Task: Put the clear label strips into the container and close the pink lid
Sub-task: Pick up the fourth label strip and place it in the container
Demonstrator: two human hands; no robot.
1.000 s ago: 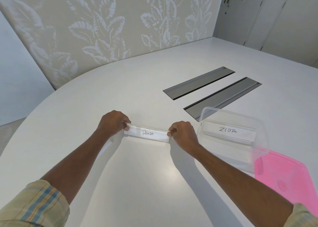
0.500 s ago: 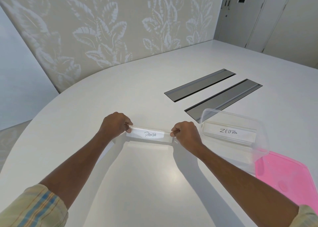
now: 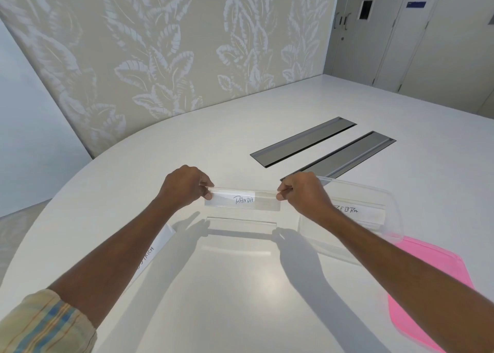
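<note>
**PANDA strip held at both ends, off the table**

The clear label strip marked PANDA spans the gap between the 2 hands. The left hand pinches one end and the right hand the other, fingers curled. The strip's shadow falls on the table below it.

The clear container stands just beyond the right hand, open, with a strip marked ZEBRA inside. The pink lid lies flat outside the right forearm. A 3rd strip lies under the left forearm, lettering partly hidden.
</note>
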